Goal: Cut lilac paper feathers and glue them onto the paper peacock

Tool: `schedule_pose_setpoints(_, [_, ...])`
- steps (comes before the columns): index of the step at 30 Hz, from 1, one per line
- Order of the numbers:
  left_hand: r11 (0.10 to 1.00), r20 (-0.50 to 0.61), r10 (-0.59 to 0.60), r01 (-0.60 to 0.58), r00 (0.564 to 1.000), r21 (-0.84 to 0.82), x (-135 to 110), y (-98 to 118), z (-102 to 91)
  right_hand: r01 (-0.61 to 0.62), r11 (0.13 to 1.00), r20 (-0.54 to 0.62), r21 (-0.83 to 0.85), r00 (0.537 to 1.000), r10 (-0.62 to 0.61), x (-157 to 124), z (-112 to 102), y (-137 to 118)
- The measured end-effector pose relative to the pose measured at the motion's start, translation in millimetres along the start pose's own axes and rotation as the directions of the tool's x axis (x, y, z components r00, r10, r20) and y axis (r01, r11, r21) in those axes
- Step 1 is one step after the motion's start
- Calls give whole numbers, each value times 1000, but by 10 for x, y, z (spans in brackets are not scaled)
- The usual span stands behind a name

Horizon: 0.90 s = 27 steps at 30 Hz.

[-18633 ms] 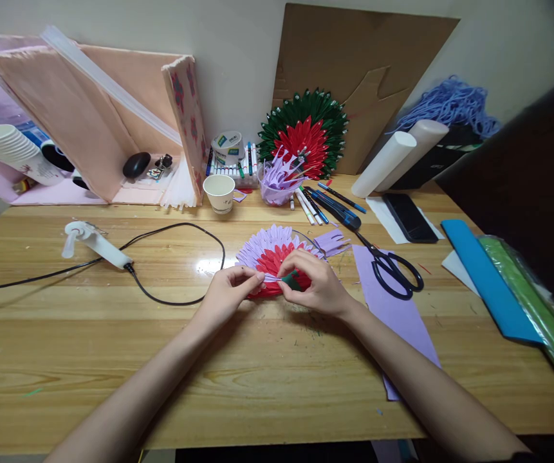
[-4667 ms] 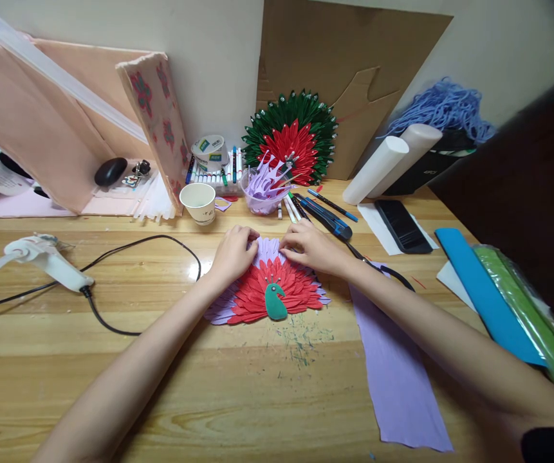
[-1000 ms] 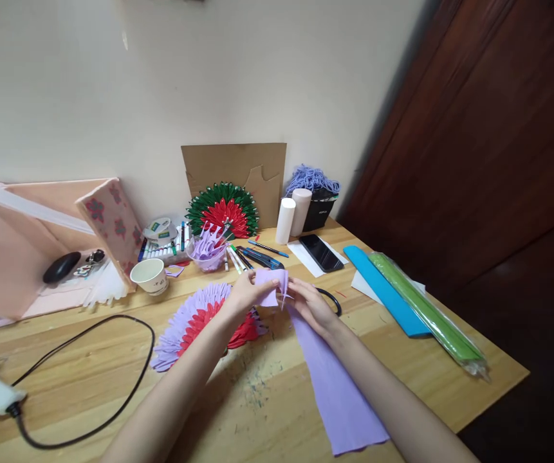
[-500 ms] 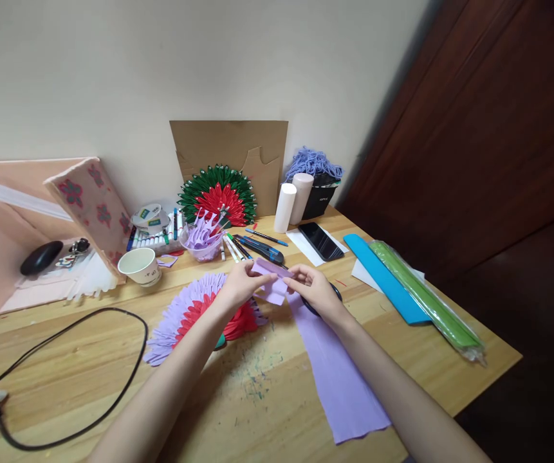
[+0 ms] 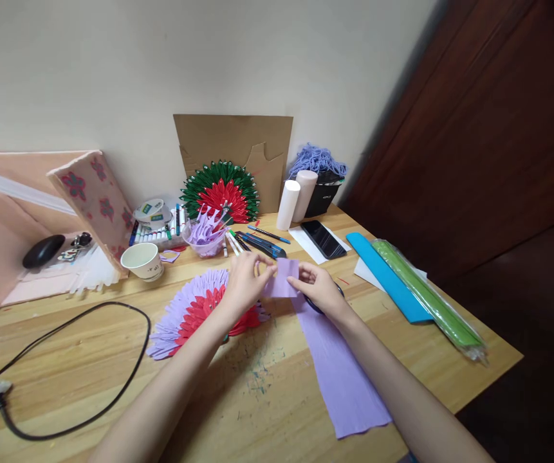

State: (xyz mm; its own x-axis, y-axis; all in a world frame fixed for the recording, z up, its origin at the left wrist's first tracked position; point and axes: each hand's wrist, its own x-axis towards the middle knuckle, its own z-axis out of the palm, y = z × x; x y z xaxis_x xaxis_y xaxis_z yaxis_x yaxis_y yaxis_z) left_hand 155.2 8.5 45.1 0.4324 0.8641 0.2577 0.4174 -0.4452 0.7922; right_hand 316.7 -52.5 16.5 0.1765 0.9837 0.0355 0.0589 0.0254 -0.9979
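Observation:
A small piece of purple crepe paper [image 5: 287, 269] is raised over the table between my two hands, its upper part folded into a small square. My left hand [image 5: 248, 281] pinches at its left side, thumb and forefinger close together. On its right edge, my right hand [image 5: 322, 289] grips with the thumb across the front. Below my right forearm lies a long purple crepe paper strip [image 5: 341, 379]. Black-handled scissors [image 5: 338, 290] are mostly hidden behind my right hand. Left of my hands sits a purple and red paper fan-shaped craft [image 5: 184, 315], partly covered by my left forearm.
A plastic bowl of purple scraps [image 5: 204, 239], a paper cup [image 5: 142, 261], a utility knife [image 5: 264, 244] and a phone [image 5: 323, 239] stand or lie beyond my hands. Rolled green paper [image 5: 426, 299] is at right, a black cable [image 5: 146, 334] at left.
The purple piece has been turned and folded, now showing a small upright square. My left fingers have shifted up and curled along its left side; my right hand keeps hold.

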Motion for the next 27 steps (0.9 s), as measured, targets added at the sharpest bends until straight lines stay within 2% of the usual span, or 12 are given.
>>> schedule_pose_setpoints(2, [1000,-228,-26,23,973,-15,-26,31,55,-31,991,-126,130,991,48,17,13,21])
schedule_pose_setpoints(3, [994,-270,-98,79,958,-77,-45,53,97,-39,979,-178,199,981,76,21,22,32])
schedule_pose_setpoints(4, [971,-239,-206,167,949,-173,-66,76,144,-44,964,-210,261,972,101,22,33,44])
schedule_pose_setpoints(6, [852,48,-383,373,922,-369,-106,112,241,-59,934,-221,352,965,144,12,58,65])
schedule_pose_setpoints(8, [719,320,-381,496,867,-487,-131,118,318,-96,911,-168,402,970,177,-8,87,81])
schedule_pose_setpoints(10, [670,342,-343,483,875,-563,-132,82,357,-140,904,-75,404,980,185,-31,115,81])
schedule_pose_setpoints(13, [718,171,-349,380,921,-584,-89,-27,346,-141,938,34,316,990,138,-48,126,50])
schedule_pose_setpoints(17, [831,149,-227,271,962,-485,-23,-141,267,-66,993,-40,96,997,70,-31,70,21])
schedule_pose_setpoints(20, [880,104,-211,236,972,-412,-27,-127,242,-56,998,-71,1,996,56,-18,53,49])
schedule_pose_setpoints(22, [866,59,-250,251,966,-433,-49,-86,267,-35,999,-115,7,993,36,-14,80,68])
schedule_pose_setpoints(24, [804,92,-312,314,946,-505,-66,-52,309,-1,1000,-167,17,986,3,-6,107,64])
schedule_pose_setpoints(27, [692,133,-372,370,919,-620,-47,-44,317,26,998,-57,-54,998,-29,16,31,13])
